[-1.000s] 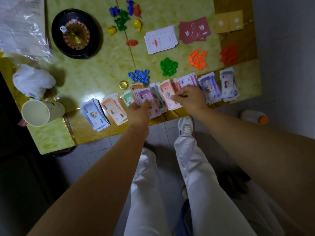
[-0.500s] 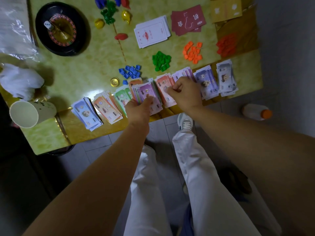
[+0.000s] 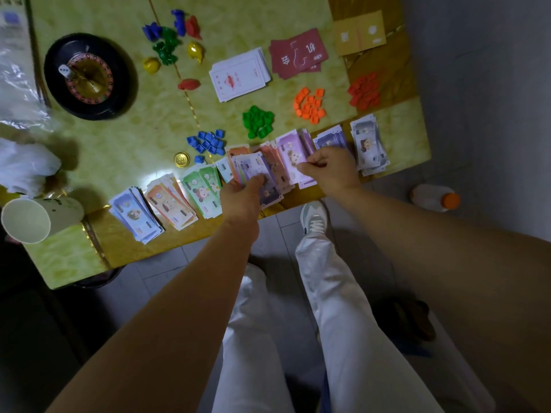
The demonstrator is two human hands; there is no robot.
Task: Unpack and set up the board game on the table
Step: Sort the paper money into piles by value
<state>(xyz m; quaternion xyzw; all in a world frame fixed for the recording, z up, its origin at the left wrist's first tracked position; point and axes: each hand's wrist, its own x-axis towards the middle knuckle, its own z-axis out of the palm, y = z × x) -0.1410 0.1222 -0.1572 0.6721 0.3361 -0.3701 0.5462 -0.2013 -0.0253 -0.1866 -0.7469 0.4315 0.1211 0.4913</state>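
Play-money stacks lie in a row along the near edge of the yellow-green table (image 3: pixel 119 150): a pale blue stack (image 3: pixel 135 214), an orange stack (image 3: pixel 171 204), a green stack (image 3: pixel 202 189), a purple stack (image 3: pixel 293 155) and grey-violet stacks (image 3: pixel 368 149). My left hand (image 3: pixel 241 198) grips a fanned bundle of mixed notes (image 3: pixel 256 171) above the table edge. My right hand (image 3: pixel 331 171) pinches a purple note at the purple stack. Behind the money lie small heaps of blue (image 3: pixel 210 143), green (image 3: pixel 258 120), orange (image 3: pixel 310 104) and red (image 3: pixel 363 90) house tokens.
A black roulette wheel (image 3: pixel 89 76) with a die sits far left. White cards (image 3: pixel 238 74), red cards (image 3: pixel 298 53), yellow cards (image 3: pixel 359 32), coloured pawns (image 3: pixel 170 43) and a gold coin (image 3: pixel 182 159) lie farther back. A paper cup (image 3: pixel 32 219) lies left; a bottle (image 3: pixel 435 198) stands on the floor.
My right hand shifted right from the red-orange notes to the purple stack and now pinches a purple note. My left hand keeps its bundle. The camera view shifted slightly.
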